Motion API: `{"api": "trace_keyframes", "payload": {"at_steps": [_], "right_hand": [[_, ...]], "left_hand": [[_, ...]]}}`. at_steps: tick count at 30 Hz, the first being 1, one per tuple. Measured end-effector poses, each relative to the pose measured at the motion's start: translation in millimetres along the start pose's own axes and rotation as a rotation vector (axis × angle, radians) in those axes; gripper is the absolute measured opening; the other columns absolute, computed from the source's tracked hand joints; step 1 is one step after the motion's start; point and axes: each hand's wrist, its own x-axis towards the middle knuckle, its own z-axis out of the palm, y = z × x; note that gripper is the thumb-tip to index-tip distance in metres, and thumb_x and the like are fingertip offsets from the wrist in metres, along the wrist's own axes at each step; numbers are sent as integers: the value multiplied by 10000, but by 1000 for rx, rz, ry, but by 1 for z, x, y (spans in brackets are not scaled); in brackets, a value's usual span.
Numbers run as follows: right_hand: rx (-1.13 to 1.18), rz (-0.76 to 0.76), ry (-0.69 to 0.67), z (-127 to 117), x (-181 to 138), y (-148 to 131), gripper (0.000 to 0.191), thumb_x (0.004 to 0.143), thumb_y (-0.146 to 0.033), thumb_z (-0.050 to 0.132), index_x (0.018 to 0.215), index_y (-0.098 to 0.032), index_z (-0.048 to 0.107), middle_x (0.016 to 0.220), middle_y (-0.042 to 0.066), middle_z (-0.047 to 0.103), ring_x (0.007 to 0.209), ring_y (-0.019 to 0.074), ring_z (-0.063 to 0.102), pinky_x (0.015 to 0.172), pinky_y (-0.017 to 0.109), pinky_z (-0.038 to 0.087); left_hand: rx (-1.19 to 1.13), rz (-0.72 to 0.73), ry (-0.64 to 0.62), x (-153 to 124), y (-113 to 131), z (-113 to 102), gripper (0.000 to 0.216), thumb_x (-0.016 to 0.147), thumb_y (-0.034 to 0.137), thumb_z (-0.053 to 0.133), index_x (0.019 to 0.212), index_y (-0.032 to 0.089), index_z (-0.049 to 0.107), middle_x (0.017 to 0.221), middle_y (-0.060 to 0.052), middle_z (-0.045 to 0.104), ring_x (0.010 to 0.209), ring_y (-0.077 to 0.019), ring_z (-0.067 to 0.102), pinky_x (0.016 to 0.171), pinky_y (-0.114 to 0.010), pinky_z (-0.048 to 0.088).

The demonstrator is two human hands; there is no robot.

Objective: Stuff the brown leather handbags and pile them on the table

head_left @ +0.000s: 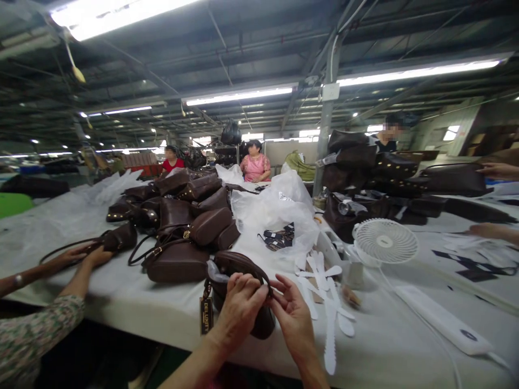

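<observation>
A dark brown handbag [243, 263] stands at the table's front edge, with clear plastic stuffing showing at its opening. My left hand [239, 305] lies across the bag's front, its fingers curled around the strap near the rim. On the right side of the bag, my right hand [292, 308] pinches the strap between thumb and fingertips. A black hang tag [206, 315] with gold lettering dangles from the bag's left side. Behind it are several finished-looking brown bags [177, 263] in a heap.
White toothed plastic strips [330, 324] lie right of my hands. Beyond them stand a small white fan [385, 241] and a power strip [446, 321]. Black tags [279, 237] rest on a plastic bag [271, 202]. At left, a co-worker's hands [87, 256] hold another bag [121, 237].
</observation>
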Motion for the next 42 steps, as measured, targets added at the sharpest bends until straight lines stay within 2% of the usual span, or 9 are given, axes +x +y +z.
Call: {"api": "trace_keyframes", "payload": {"at_steps": [5, 11, 16, 21, 24, 27, 33, 37, 42], "right_hand": [[-179, -12, -17, -4, -6, 4, 556, 788, -415, 675, 1280, -237, 487, 1156, 100, 678, 993, 261, 680, 785, 378, 604], [-272, -49, -53, -15, -5, 20, 719, 792, -419, 685, 1420, -229, 391, 1163, 83, 694, 1060, 254, 656, 862, 393, 584], [-448, -135, -17, -20, -5, 31, 659, 794, -422, 682, 1383, -212, 473, 1148, 89, 699, 1079, 281, 648, 932, 417, 541], [-469, -197, -105, -25, -6, 50, 663, 864, -408, 595, 1456, -231, 355, 1336, 95, 580, 1224, 277, 548, 1011, 443, 473], [-496, -226, -141, -25, -7, 67, 595, 814, -448, 635, 1343, -210, 501, 1337, 116, 576, 1237, 314, 529, 960, 436, 501], [-617, -321, -78, -17, -7, 72, 538, 747, -452, 680, 1193, -174, 564, 1151, 134, 659, 1115, 330, 592, 895, 429, 506], [-809, -395, -69, 4, -6, 38, 135, 831, -351, 551, 866, -221, 561, 793, 37, 612, 732, 220, 595, 661, 324, 484], [-885, -373, 6, 9, -11, 27, 246, 884, -450, 494, 793, -232, 565, 717, 30, 593, 678, 215, 571, 614, 315, 452], [-891, -400, -18, 10, -12, 25, 325, 887, -516, 492, 798, -231, 620, 743, 46, 618, 711, 221, 585, 648, 320, 463]], "left_hand": [[0, -2, 11, 6, -4, -2, 135, 919, 192, 475, 980, 191, 596, 840, -37, 626, 893, -204, 540, 963, -412, 348], [13, 23, 25, 5, -5, -5, 200, 924, 210, 460, 740, 188, 534, 737, -12, 564, 781, -175, 513, 935, -395, 372], [-33, -22, 96, 1, -2, -8, 207, 894, 137, 394, 720, 192, 492, 728, -14, 551, 761, -169, 510, 1007, -432, 350], [-89, -17, 157, -1, -2, -3, 185, 869, 114, 392, 721, 194, 470, 721, -14, 559, 770, -164, 524, 997, -403, 373], [-118, -16, 166, -3, -2, 0, 203, 874, 102, 375, 717, 196, 464, 718, -15, 568, 762, -162, 522, 979, -390, 385], [-151, -15, 181, -4, -2, 3, 216, 891, 92, 359, 739, 194, 475, 721, -16, 582, 763, -159, 529, 962, -374, 389], [-204, -79, 159, 1, -7, 1, 173, 869, 98, 415, 756, 188, 509, 727, -17, 590, 754, -163, 540, 937, -384, 400], [-236, -265, 216, 9, -16, -10, 128, 817, 91, 486, 753, 195, 523, 746, -23, 594, 842, -200, 533, 930, -426, 389], [-162, -405, 230, 12, -26, -19, 106, 810, 111, 535, 742, 193, 531, 776, -35, 596, 864, -228, 505, 858, -430, 382]]}}
